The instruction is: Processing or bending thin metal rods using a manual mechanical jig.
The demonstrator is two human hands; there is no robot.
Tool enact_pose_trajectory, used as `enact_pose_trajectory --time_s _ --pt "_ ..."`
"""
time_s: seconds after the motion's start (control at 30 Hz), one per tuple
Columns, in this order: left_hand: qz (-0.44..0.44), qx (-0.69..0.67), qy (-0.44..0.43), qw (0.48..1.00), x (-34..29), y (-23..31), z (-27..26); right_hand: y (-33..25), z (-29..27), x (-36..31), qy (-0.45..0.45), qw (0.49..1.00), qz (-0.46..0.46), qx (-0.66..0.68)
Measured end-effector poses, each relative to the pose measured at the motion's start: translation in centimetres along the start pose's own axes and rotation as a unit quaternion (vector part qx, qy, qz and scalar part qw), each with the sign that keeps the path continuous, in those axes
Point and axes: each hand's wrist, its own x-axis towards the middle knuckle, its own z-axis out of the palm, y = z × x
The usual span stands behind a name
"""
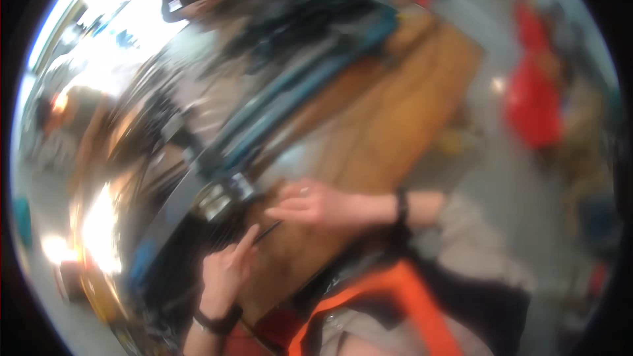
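Motion blur smears the whole view, but a thin dark rod-like tool (267,231) shows near the lower middle, lying slantwise over the brown wooden tabletop (389,125) between the two hands. Its lower end sits at the fingers (247,237) of the left hand (224,273), which are closed in a pinch on it, the rest of that hand curled. Just above and to the right, the right hand (316,206) rests flat on the wood, its fingers stretched out and loosely spread toward the left; whether they touch the tool I cannot tell. Both wrists carry a dark band. Beside the right fingertips stands a small grey metal fitting (221,198), at the end of a long blue bar (297,92) running up across the tabletop. An orange strap (395,290) crosses the person's lap at the bottom edge.
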Motion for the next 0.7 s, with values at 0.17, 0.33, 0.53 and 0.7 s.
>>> enact_pose_trajectory --time_s 0.17,0.33,0.53,0.7 --pt "0.073 0.029 0.106 0.991 4.7 1.2 -4.6 7.7 -3.7 -1.7 0.142 0.988 0.052 -0.014" --pt "0.07 0.041 0.168 0.982 10.8 1.0 -7.8 15.0 -7.0 -4.9 0.134 0.967 0.213 -0.045" --pt "0.109 0.069 0.125 0.984 15.7 2.0 -6.9 17.7 -9.9 -3.8 0.159 0.975 0.111 -0.105" --pt "0.086 0.074 0.105 0.988 15.4 1.8 -6.2 16.8 -7.9 -4.1 0.149 0.977 0.071 -0.137"
